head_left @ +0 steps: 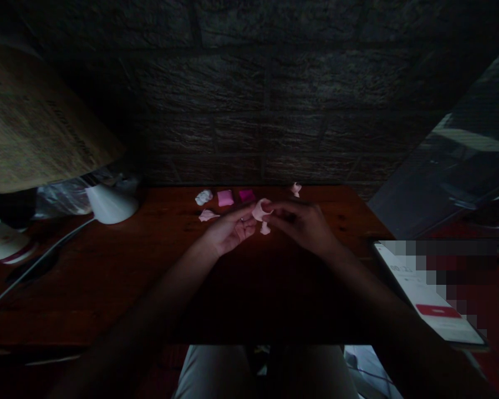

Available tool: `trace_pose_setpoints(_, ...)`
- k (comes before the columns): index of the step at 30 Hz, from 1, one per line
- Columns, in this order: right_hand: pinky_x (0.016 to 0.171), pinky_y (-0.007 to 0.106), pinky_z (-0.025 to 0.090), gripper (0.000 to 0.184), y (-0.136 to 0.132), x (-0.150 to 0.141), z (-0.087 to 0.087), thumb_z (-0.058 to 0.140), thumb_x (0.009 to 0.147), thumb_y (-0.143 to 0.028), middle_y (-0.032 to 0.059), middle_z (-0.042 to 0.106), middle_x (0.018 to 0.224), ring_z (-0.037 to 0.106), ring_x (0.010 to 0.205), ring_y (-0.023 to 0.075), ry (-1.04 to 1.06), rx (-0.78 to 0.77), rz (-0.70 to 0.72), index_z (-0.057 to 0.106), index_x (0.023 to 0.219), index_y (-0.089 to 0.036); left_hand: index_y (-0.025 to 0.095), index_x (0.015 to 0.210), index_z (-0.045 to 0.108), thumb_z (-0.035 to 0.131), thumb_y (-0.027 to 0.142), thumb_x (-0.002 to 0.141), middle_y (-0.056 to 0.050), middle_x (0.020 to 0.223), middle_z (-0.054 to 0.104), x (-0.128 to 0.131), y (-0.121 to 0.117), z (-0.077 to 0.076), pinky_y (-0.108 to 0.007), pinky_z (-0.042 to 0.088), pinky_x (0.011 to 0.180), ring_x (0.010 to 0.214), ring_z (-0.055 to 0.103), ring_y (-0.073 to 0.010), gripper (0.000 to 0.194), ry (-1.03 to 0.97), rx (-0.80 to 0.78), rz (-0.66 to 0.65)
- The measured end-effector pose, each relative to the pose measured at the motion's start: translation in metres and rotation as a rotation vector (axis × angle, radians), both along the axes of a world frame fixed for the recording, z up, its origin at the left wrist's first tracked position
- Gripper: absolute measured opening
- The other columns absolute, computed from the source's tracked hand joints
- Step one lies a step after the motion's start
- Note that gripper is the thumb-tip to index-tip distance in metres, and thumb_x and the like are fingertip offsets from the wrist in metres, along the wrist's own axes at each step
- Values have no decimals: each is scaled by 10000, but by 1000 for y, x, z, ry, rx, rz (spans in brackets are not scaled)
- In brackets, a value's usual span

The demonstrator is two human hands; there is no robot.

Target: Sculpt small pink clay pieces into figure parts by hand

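Between my two hands is a small pale pink cup-shaped piece (261,210), which looks like soft modelling clay. Its rounded opening faces up and right, and a narrow pink stem (265,228) shows beneath it. My left hand (232,231) grips the cup's left side with thumb and fingers, palm partly turned up. At the right rim, the fingers of my right hand (305,223) are closed in a pinch. Behind my left hand lie a pale pink lump (208,215), a whitish lump (203,197), a pink square pad (225,198) and a magenta piece (247,195).
A similar small pink cup-shaped piece (296,189) stands near the wall. To the left are a white lamp-like base (111,204) with a cable, a paper cup (4,241) and a large brown printed bag (41,122). A lit phone (424,288) lies at the right edge.
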State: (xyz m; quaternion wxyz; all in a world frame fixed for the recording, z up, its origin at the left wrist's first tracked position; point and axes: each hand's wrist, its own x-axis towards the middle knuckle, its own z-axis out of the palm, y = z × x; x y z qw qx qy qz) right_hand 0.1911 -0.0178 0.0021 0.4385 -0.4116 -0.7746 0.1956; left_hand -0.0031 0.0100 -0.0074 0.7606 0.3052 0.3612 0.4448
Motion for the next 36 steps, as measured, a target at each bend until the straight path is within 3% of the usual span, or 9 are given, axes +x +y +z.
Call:
trace_pose_setpoints(3, 698, 290, 461, 182, -1, 1, 2, 709, 920, -400, 33, 760, 864, 641, 701, 167, -29, -11, 44, 785, 896, -236, 167, 811, 735, 736, 164, 853, 1, 708, 691, 1, 0, -1, -162, 495, 553, 570, 587, -60, 42, 31, -16, -19)
trace_pose_setpoints(5, 703, 288, 464, 183, 0, 1, 2, 703, 926, -392, 31, 767, 873, 653, 711, 168, -45, -10, 54, 776, 868, -234, 173, 848, 743, 732, 209, 867, -2, 732, 702, 1, 0, -4, -171, 485, 557, 584, 594, -67, 42, 125, 61, -11)
trace_pose_setpoints(8, 696, 289, 466, 184, 1, 3, 1, 696, 929, -402, 29, 763, 851, 655, 700, 169, -59, -4, 32, 773, 908, -236, 189, 947, 750, 739, 321, 878, -18, 822, 726, -1, 2, -8, -185, 471, 562, 673, 634, -102, 149, 379, 380, 99)
trace_pose_setpoints(10, 682, 288, 463, 197, 2, 5, 1, 693, 929, -411, 27, 749, 812, 646, 676, 164, -65, 5, 8, 769, 908, -231, 206, 1069, 738, 742, 370, 876, -53, 1014, 750, -3, 3, -10, -227, 532, 689, 883, 693, -155, 253, 510, 644, 174)
trace_pose_setpoints(13, 661, 290, 461, 198, 3, 7, 1, 694, 921, -411, 29, 731, 780, 628, 657, 162, -67, 11, -37, 763, 897, -227, 243, 1245, 684, 788, 358, 837, -95, 1343, 679, -7, 4, -12, -371, 525, 1004, 1220, 640, -235, 437, 611, 963, 144)
trace_pose_setpoints(16, 661, 293, 467, 185, 4, 7, 0, 700, 910, -392, 43, 741, 820, 634, 679, 170, -40, -13, -56, 760, 931, -218, 248, 1324, 646, 830, 292, 798, -112, 1428, 640, -8, 4, -17, -439, 451, 1124, 1309, 598, -262, 559, 694, 1101, 74)
trace_pose_setpoints(23, 669, 294, 483, 175, 5, 0, -6, 708, 895, -326, 22, 734, 811, 653, 675, 170, 44, -44, -7, 722, 1036, -223, 185, 1212, 698, 797, 236, 815, -122, 1214, 755, 1, 5, -27, -390, 540, 992, 1080, 714, -233, 412, 640, 1032, 126)
trace_pose_setpoints(30, 760, 350, 536, 353, 12, 5, -12, 746, 856, -378, 63, 762, 911, 717, 797, 212, 142, -121, -91, 654, 1151, -208, 166, 1150, 654, 823, 210, 769, -110, 1193, 749, 1, 9, -28, -360, 559, 971, 1081, 725, -213, 419, 449, 821, 77)
trace_pose_setpoints(36, 681, 321, 565, 338, 16, 4, -16, 716, 870, -392, 110, 771, 1098, 723, 773, 190, 219, -270, 101, 695, 1139, -189, 168, 1078, 659, 851, 244, 741, -95, 1137, 760, 1, 10, -32, -375, 582, 922, 1034, 737, -224, 395, 427, 821, 55)
